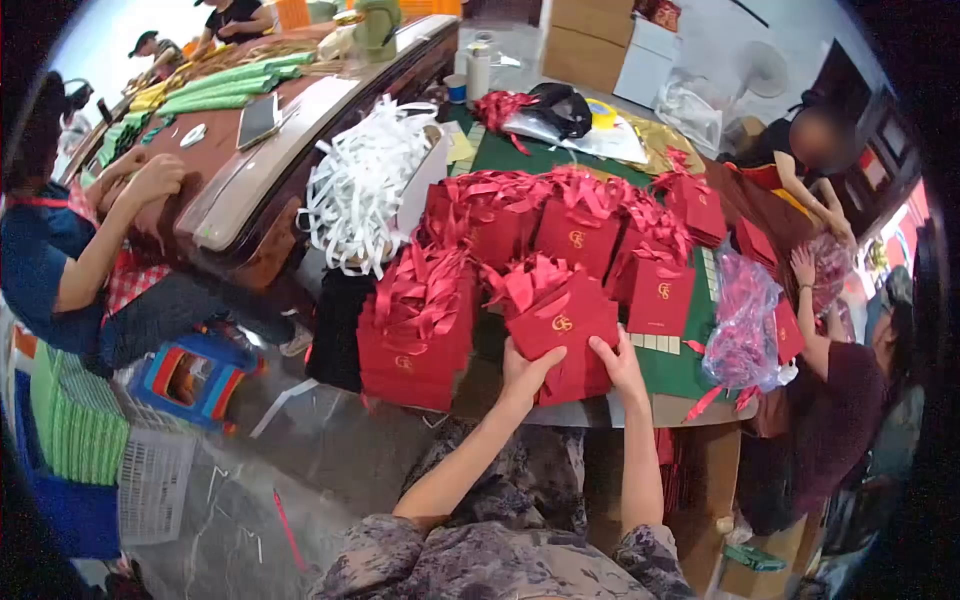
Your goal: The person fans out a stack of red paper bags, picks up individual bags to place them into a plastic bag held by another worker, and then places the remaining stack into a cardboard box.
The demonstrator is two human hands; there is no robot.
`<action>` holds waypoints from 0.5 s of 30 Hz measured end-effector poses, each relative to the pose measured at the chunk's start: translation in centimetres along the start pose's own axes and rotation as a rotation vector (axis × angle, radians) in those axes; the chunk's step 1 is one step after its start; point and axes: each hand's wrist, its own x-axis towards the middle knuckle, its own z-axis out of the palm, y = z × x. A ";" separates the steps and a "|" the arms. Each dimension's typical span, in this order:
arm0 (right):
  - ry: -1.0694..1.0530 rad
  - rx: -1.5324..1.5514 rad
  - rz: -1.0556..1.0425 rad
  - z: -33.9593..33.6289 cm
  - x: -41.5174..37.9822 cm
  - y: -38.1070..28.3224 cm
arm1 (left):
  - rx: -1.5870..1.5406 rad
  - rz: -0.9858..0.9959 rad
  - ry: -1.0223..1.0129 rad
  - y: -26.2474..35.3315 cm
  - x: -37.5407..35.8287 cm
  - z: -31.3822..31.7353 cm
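Between my two hands is a stack of red gift bags (565, 325) with a gold emblem and red ribbons on top. My left hand (530, 372) grips its lower left side, thumb on the front. On the lower right side is my right hand (619, 367), thumb also on the front. The stack is at the near edge of the green table surface (685, 372). Left of it stand more red bags (410, 345) in a row with ribbons up. Behind it are further red bags (578, 235), and to the right another red bag (661, 293).
White ribbons (365, 185) heap at the back left. A plastic bag of red ribbon (742, 318) lies at the right edge. People sit at left (50, 270) and right (825, 420). A blue plastic stool (190, 378) stands on the floor.
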 end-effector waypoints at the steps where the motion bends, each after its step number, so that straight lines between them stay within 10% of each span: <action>1: 0.033 -0.073 -0.021 0.0 -0.7 -0.4 | -0.146 -0.042 -0.024 -0.3 -0.3 0.2; 9: 0.502 0.084 -0.209 0.8 -7.5 2.9 | -0.531 -0.254 0.026 -0.2 -2.4 1.0; 15: 0.329 0.609 -0.254 2.0 -7.8 2.6 | -0.555 -0.206 -0.177 -1.1 -5.3 3.1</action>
